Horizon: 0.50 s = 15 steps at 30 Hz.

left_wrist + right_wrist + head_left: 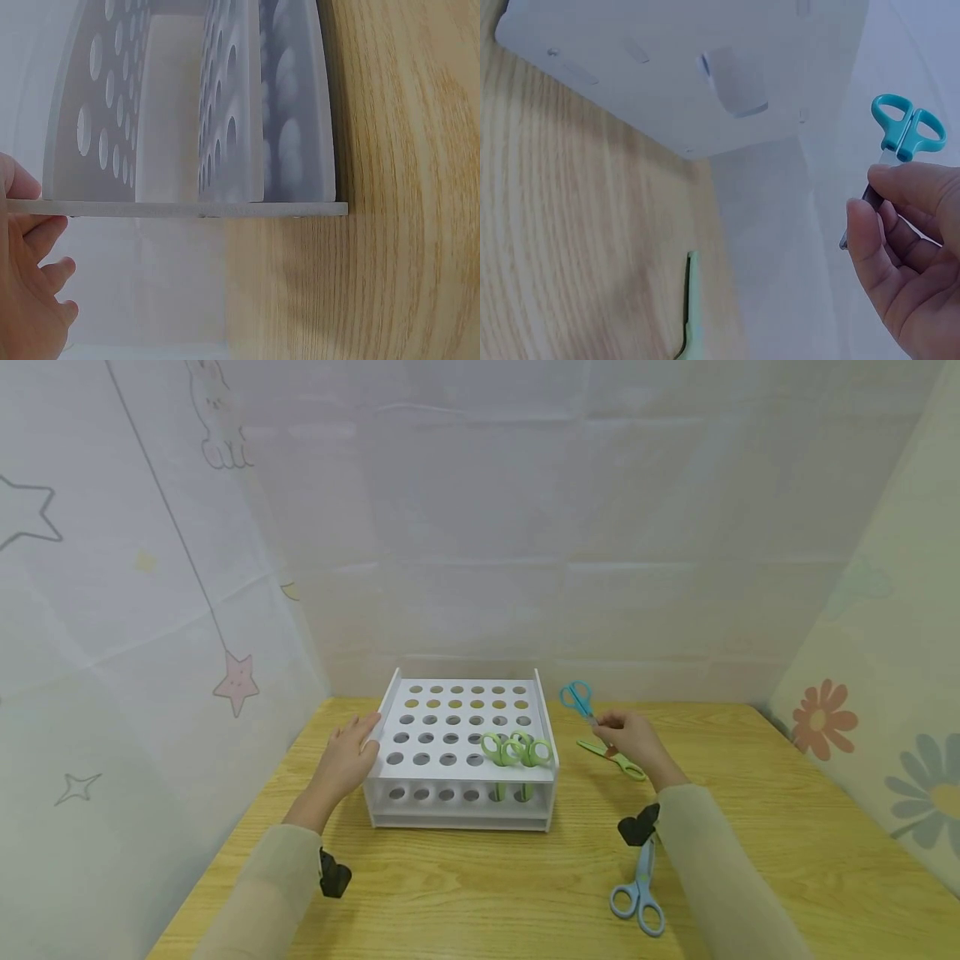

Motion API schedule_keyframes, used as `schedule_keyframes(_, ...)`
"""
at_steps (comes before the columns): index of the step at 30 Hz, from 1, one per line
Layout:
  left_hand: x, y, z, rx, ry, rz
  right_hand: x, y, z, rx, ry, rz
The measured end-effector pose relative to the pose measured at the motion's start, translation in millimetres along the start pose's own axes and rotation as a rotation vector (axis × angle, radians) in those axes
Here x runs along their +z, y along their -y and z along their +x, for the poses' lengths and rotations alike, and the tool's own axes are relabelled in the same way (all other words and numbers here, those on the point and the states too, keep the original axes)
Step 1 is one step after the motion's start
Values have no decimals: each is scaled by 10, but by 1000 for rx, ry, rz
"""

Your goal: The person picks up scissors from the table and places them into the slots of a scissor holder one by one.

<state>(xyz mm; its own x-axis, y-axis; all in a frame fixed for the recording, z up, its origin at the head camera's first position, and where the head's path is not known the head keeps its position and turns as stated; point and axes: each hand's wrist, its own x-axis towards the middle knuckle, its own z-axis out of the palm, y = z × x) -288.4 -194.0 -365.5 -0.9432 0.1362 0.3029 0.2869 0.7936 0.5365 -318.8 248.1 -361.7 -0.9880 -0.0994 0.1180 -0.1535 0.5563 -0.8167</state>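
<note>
Left hand (347,756) — thumb inward — pinches the white rack (435,771) by its side; right hand (633,740), aloft, pinches turquoise scissors (582,704).

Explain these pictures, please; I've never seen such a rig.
No robot here: a person works bare-handed. The wide view comes from the head, the close ones from each wrist. The left hand grips the side of a white rack with round holes; two pairs of light green scissors stand in it. The right hand pinches turquoise-handled scissors by their metal blades. On the yellow wood-grain table, right of the rack, lie another light green pair and greyish blue scissors.
</note>
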Motion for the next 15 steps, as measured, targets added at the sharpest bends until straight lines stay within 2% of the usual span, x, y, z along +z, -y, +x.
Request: schedule_keyframes(15, -12, -22, -6, -11, 13, 13, -19, 270, 40, -71, -10, 44)
